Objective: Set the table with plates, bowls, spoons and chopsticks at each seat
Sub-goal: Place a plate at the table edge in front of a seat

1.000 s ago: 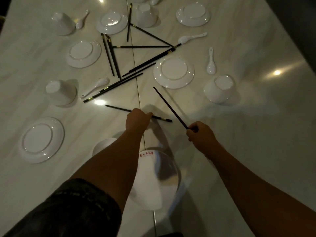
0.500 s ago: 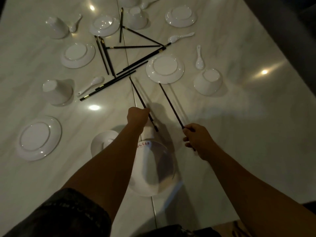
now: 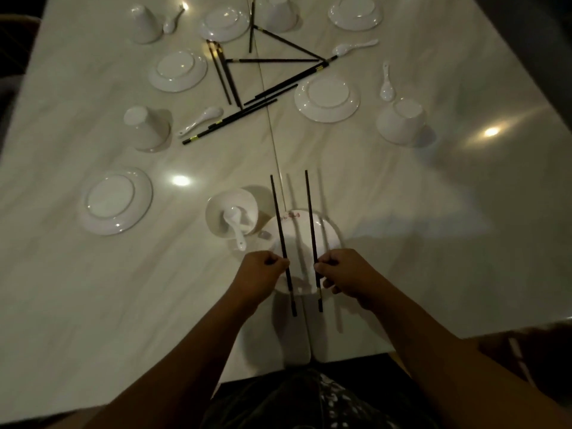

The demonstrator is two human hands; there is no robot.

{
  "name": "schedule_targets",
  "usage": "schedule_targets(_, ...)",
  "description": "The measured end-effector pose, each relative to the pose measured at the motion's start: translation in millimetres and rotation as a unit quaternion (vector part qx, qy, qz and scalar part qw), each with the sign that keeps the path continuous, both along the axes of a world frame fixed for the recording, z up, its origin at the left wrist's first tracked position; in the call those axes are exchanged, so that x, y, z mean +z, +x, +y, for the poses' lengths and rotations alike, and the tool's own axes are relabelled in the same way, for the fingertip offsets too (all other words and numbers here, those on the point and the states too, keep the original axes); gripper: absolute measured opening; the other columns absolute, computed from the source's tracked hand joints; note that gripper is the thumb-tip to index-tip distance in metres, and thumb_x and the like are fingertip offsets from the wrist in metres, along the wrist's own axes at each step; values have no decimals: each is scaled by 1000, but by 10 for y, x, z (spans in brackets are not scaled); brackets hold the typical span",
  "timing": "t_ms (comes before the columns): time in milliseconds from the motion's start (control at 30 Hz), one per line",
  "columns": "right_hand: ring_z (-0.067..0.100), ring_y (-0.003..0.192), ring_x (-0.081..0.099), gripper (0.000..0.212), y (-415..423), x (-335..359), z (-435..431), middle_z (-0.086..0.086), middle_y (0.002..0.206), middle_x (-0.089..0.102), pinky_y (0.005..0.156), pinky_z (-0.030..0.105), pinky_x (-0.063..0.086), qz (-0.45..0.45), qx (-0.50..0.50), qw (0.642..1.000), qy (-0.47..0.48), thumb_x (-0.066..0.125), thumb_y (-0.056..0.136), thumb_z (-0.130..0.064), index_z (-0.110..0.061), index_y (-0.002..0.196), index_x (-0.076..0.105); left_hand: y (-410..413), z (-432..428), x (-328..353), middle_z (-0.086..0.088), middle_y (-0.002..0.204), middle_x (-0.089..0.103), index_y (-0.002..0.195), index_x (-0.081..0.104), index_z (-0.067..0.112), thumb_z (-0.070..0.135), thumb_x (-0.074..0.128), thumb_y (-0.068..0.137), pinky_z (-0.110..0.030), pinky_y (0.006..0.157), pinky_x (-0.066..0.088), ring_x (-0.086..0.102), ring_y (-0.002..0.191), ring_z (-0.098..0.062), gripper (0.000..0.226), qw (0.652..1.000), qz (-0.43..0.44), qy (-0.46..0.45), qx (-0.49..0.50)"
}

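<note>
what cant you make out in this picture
All in the head view:
- Red writing on the near plate: too small and blurred to read.
- Near plate's front rim: hidden by the left hand and right hand holding chopsticks.
- Bowl at the top: cut off by the frame edge.
- Dark shape at the lower right: blurred, in shadow.

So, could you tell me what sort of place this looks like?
Probably a restaurant or dining room: a long pale stone-look table holds several white plates, upturned bowls, spoons and loose black chopsticks.
</note>
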State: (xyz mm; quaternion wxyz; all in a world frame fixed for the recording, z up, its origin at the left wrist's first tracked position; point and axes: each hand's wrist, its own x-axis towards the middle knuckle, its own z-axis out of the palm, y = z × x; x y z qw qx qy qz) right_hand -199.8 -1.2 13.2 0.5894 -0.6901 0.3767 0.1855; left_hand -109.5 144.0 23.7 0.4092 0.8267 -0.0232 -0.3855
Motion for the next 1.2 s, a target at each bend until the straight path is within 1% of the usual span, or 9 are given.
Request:
schedule_targets(100,16,66,62,11,22,-13,72,7,83,66,50,23,45,21,37,999,-10,56,92,-17,-10,94,64,-88,50,-126,-8,82,67,89,68,7,22,59,90,-18,55,43,60,64,-12,17,1000,6,18,-6)
schedule_targets(233,17,58,62,16,73,-29,44,6,67,62,39,17,34,38,86,995,-27,55,91,-15,-8,79,62,-149,-59,-229,-10,88,69,93,69,5,19,61,89,-19,62,49,64,74,-15,16,999,14,26,-12)
schedule_targets(400,18,57,64,24,148,-79,12,7,65,63,33,12,32,55,122,991,-31,54,93,-14,-12,69,59,-224,-187,-274,-7,74,64,90,67,0,13,59,89,-10,42,44,61,54,-5,15,999,28,38,26)
schedule_targets(467,22,61,66,20,180,-108,1,12,70,67,32,12,33,57,134,989,-36,56,92,-14,-10,74,61,-227,-208,-287,-13,73,65,88,67,-5,10,59,88,-17,48,52,64,52,-6,16,998,29,38,49)
schedule_targets(567,25,69,69,17,225,-157,10,16,77,71,51,22,50,67,171,981,-54,58,91,-16,-2,89,67,-218,-239,-311,-22,84,69,83,68,-3,13,62,85,-39,75,57,70,78,-29,17,997,10,60,53)
schedule_targets(667,29,81,72,19,266,-201,12,19,86,73,85,41,56,63,196,976,-76,61,90,-16,1,97,68,-210,-275,-312,-18,84,70,81,69,3,17,62,85,-39,78,57,69,81,-28,16,996,-2,76,46)
schedule_targets(833,28,81,72,19,303,-216,1,17,91,73,85,43,57,45,214,972,-85,64,88,-13,-4,105,65,-179,-304,-334,-2,73,63,83,67,9,20,62,87,-20,61,50,59,64,-10,12,995,-24,95,33)
schedule_targets(1033,29,82,71,15,272,-187,49,18,91,72,85,43,57,35,199,975,-94,61,89,-12,-5,102,66,-165,-262,-370,-7,93,65,96,68,9,27,63,87,-31,81,53,62,84,-19,21,991,-66,118,-12)
schedule_targets(1200,31,84,69,13,235,-186,153,17,91,71,85,43,56,22,172,979,-111,60,90,-14,-7,98,67,-143,-184,-363,-10,96,66,100,67,8,27,59,90,-27,79,50,59,81,-16,23,989,-77,117,-40)
